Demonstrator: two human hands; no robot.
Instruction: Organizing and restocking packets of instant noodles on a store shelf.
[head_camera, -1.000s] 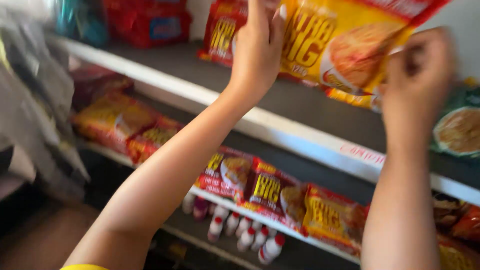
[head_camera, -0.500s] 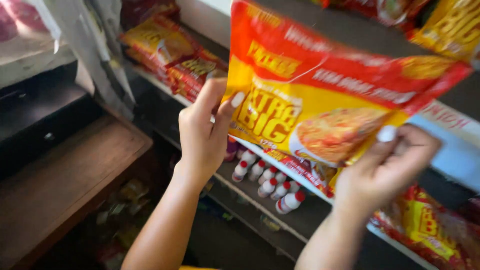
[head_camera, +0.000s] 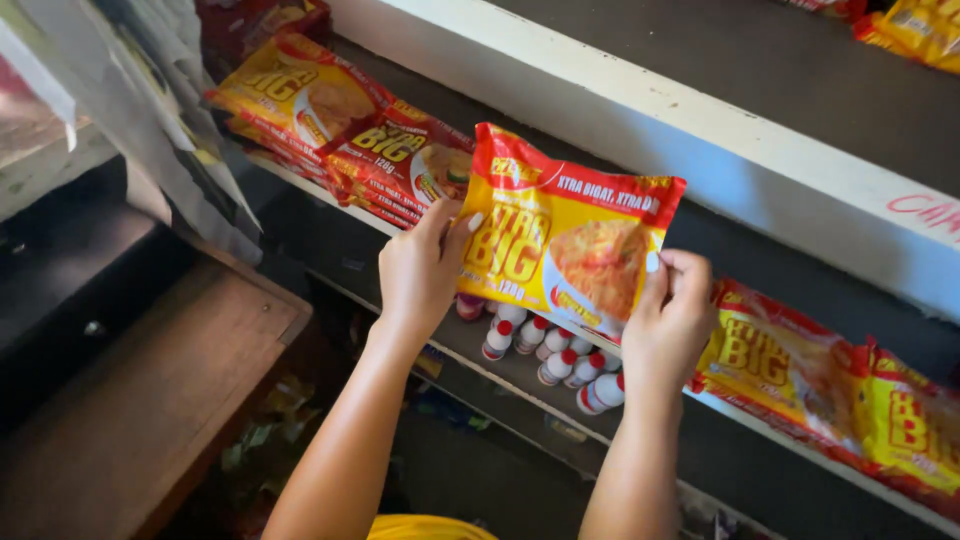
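Both my hands hold one red-and-yellow noodle packet (head_camera: 565, 235) flat in front of the middle shelf (head_camera: 330, 250). My left hand (head_camera: 425, 265) grips its left edge, thumb on the front. My right hand (head_camera: 675, 310) pinches its lower right corner. The packet hangs in the gap between two groups of matching packets lying on that shelf: one stack to the left (head_camera: 330, 125) and a row to the right (head_camera: 830, 385).
A white-edged upper shelf (head_camera: 690, 130) runs above, with more packets at its far right (head_camera: 915, 30). Small white bottles with red caps (head_camera: 550, 350) lie on the lowest shelf. A wooden counter (head_camera: 150, 400) stands at the lower left, hanging sheets (head_camera: 150, 120) above it.
The packet has come down from the upper shelf to the middle shelf level, both hands still on it. My view has tilted downward and steadied.
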